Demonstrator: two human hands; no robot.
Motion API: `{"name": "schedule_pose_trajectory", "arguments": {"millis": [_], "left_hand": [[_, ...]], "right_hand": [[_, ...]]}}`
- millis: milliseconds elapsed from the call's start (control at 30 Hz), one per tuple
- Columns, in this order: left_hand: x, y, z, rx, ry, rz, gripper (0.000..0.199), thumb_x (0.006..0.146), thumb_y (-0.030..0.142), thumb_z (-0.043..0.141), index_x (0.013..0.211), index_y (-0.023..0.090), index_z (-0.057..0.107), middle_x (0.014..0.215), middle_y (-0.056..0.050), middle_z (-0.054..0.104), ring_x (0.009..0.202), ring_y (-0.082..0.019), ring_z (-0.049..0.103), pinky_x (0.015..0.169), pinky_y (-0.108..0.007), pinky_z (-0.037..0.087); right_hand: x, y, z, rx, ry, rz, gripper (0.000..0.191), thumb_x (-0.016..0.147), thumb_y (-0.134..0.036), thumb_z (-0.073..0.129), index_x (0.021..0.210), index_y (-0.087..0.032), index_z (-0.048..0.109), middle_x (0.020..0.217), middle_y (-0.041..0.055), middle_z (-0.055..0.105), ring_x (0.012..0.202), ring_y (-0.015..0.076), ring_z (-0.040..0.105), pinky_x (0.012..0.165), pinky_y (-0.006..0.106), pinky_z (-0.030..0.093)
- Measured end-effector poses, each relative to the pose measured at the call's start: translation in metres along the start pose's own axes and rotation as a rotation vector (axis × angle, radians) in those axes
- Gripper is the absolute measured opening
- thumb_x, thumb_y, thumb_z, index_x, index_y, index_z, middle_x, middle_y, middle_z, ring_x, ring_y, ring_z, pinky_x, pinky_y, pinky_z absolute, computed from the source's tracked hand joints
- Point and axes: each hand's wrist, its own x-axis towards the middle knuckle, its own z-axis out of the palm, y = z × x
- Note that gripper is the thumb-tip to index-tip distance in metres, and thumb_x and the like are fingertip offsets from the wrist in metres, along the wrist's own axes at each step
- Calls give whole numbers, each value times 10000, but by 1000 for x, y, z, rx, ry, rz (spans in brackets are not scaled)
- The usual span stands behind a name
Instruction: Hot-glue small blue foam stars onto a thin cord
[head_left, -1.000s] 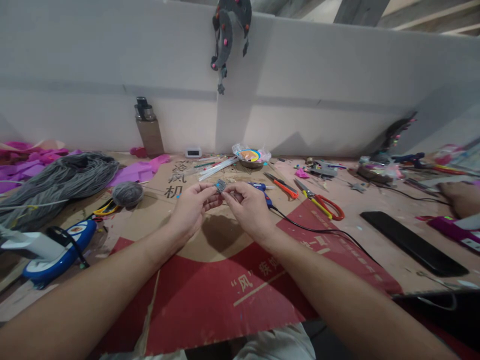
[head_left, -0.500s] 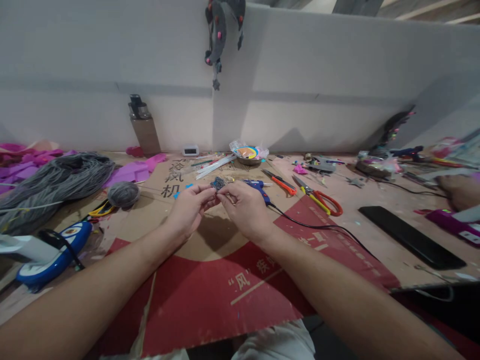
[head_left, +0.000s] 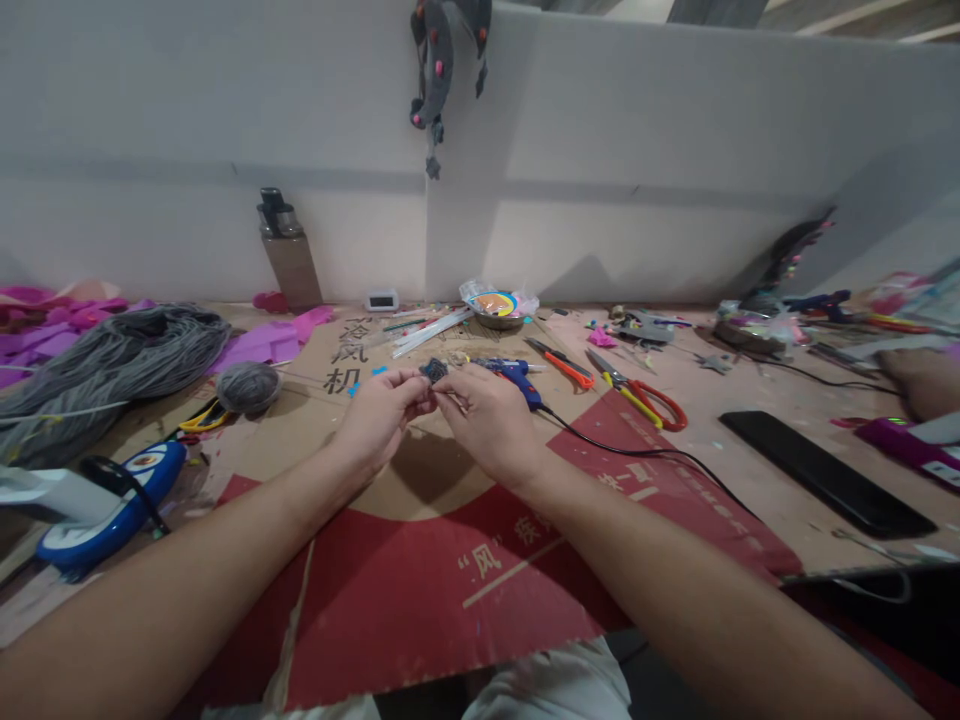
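Over the cardboard sheet (head_left: 397, 620), my left hand (head_left: 384, 412) and my right hand (head_left: 491, 418) meet fingertip to fingertip. Both pinch a small dark grey yarn piece (head_left: 434, 370), bunched at the fingertips; its exact shape is too small to make out. A grey yarn ball (head_left: 249, 387) lies to the left, with a thin strand running from it toward my left hand. Just behind my right hand rests a blue glue gun (head_left: 517, 376), partly covered by the fingers, its black cord trailing right.
Orange-handled scissors (head_left: 646, 398) and an orange cutter knife (head_left: 564, 368) lie right of the glue gun. A black slab (head_left: 825, 475) sits farther right, near a co-worker's hand (head_left: 919, 380). Grey yarn (head_left: 112, 375) and a blue-based stand (head_left: 112, 520) occupy the left.
My fingers have shifted very slightly around the yarn piece, and a little more of the glue gun shows behind my right hand. Otherwise the scene looks the same.
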Motion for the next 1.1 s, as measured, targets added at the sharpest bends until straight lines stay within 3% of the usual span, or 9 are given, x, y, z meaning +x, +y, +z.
{"name": "schedule_pose_trajectory", "arguments": {"millis": [233, 600, 900, 1100], "left_hand": [[-3, 0, -3, 214, 47, -10, 84, 608, 181, 634, 566, 156, 565, 553, 6, 550, 531, -96, 507, 558, -229, 394], [-6, 5, 0, 630, 2, 78, 51, 592, 151, 560, 558, 182, 580, 526, 14, 542, 513, -114, 450, 522, -248, 317], [-12, 11, 5, 732, 30, 138, 47, 612, 168, 571, 566, 181, 572, 529, 15, 537, 514, -122, 456, 521, -258, 309], [-11, 10, 2, 655, -66, 104, 76, 684, 233, 602, 653, 164, 614, 594, -32, 628, 563, -152, 564, 555, -269, 397]], "right_hand": [[0, 2, -5, 7, 5, -37, 145, 898, -231, 497, 837, -217, 628, 863, 44, 621, 798, 168, 557, 702, 279, 388], [3, 7, -9, 54, 36, -28, 83, 859, -207, 567, 785, -217, 604, 868, 34, 588, 794, 162, 531, 686, 281, 377], [6, 9, -10, 180, 108, 72, 83, 800, -228, 638, 757, -204, 572, 857, 29, 519, 767, 157, 488, 678, 291, 385], [6, 10, -10, 215, 81, 89, 95, 822, -243, 601, 757, -199, 547, 826, 25, 561, 743, 148, 503, 678, 291, 378]]}}
